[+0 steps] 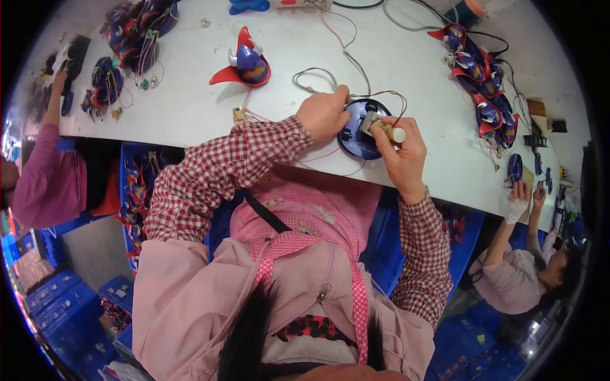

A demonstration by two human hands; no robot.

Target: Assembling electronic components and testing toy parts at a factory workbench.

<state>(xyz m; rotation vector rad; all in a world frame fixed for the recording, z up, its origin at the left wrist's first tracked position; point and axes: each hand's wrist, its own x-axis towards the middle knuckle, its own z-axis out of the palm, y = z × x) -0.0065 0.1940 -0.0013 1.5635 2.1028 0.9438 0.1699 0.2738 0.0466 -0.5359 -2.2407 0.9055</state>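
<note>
A dark blue, glossy round base (pixel 357 143) lies at the near edge of the white table in front of me. My left hand (pixel 323 115) is closed at its left rim, fingertips on the edge and a thin wire running close by. My right hand (pixel 404 150) pinches a small part with a cream-coloured round end (pixel 398 134) over the base. Beside those fingers a grey metallic block (pixel 368 120) sits in the base. Thin wires (pixel 395 95) loop from the base's far side toward the back. What lies under the right fingertips is partly hidden.
A blue-and-red horned toy piece (pixel 251 66) stands left of my hands. Piles of similar pieces lie at the far left (pixel 136 32) and right (pixel 486 79). Cables trail across the back. Co-workers sit at left (pixel 51 171) and right (pixel 515 273); blue bins flank my seat.
</note>
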